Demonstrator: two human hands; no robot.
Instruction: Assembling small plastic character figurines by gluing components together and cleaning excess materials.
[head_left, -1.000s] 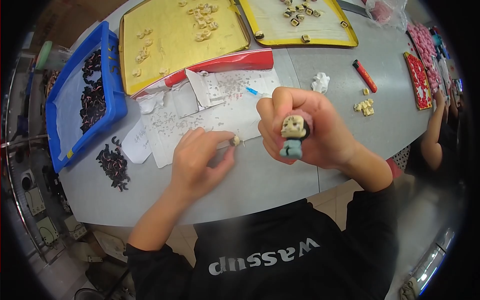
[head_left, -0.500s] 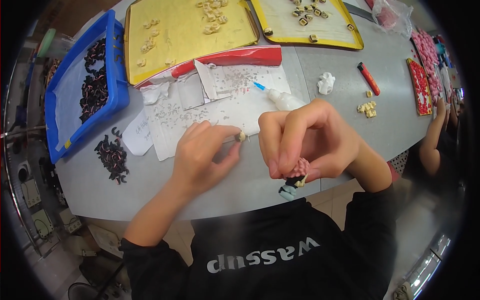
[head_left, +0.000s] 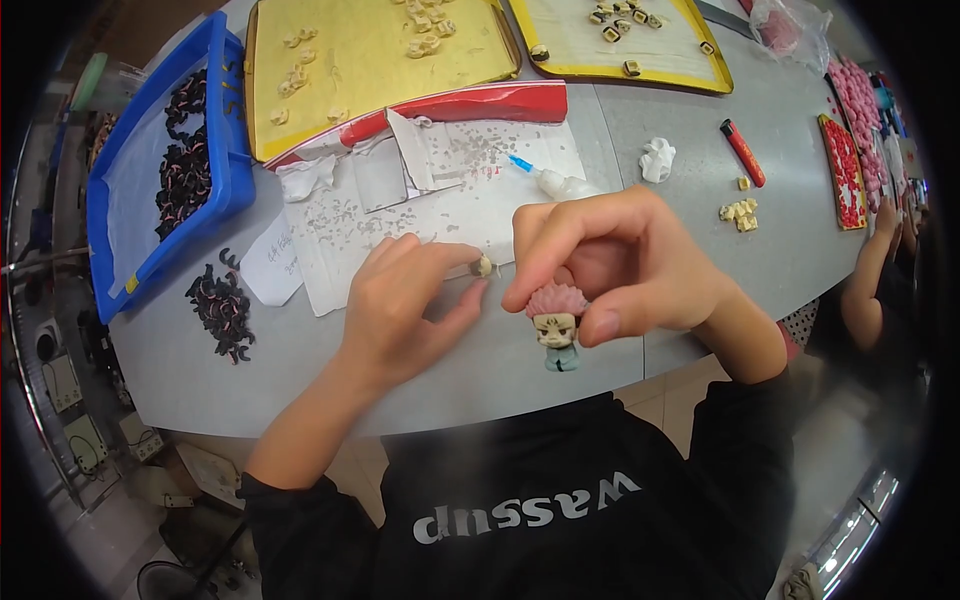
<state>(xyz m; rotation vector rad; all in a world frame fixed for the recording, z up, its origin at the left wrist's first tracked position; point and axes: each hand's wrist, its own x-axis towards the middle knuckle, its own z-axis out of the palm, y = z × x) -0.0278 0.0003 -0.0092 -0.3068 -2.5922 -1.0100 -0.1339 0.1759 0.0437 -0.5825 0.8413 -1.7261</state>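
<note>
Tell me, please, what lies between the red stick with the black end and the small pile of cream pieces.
In the head view, a single cream piece lies on the grey table between the red stick and the cream pile.

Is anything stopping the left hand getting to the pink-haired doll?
Nothing visible. Only grey tabletop shows between the left hand, with a pale piece at its fingertips, and the doll in the right hand.

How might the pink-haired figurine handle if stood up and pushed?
The figurine is probably light: the right hand holds it in a simple pinch. It would likely tip easily, its big head sitting over a smaller body. Its sharply moulded hair suggests stiff material, not floppy.
</note>
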